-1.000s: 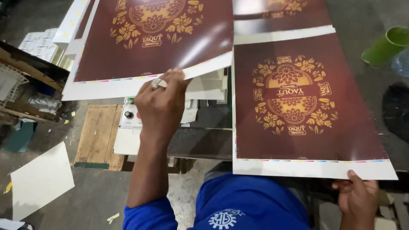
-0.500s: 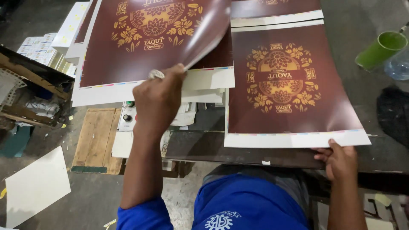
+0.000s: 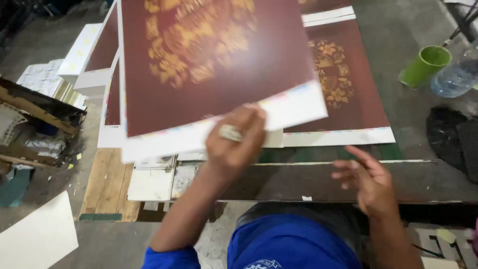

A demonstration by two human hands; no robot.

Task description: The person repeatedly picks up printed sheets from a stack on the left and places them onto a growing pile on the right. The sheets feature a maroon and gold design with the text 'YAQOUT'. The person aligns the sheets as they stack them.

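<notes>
Maroon printed sheet (image 3: 209, 65), left hand (image 3: 234, 144) gripping

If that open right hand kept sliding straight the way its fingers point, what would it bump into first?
Probably the left hand gripping the lifted maroon printed sheet: the right hand has its fingers pointing left along the table edge, though depth is unclear.

Blue short-sleeved shirt, ring (image 3: 230, 133) on left hand (image 3: 234, 144)

A single head-worn camera looks steeply down, close over the dark grey tabletop (image 3: 423, 124). It faces forward across large maroon printed paper sheets (image 3: 209, 65). The floor shows at left.
</notes>
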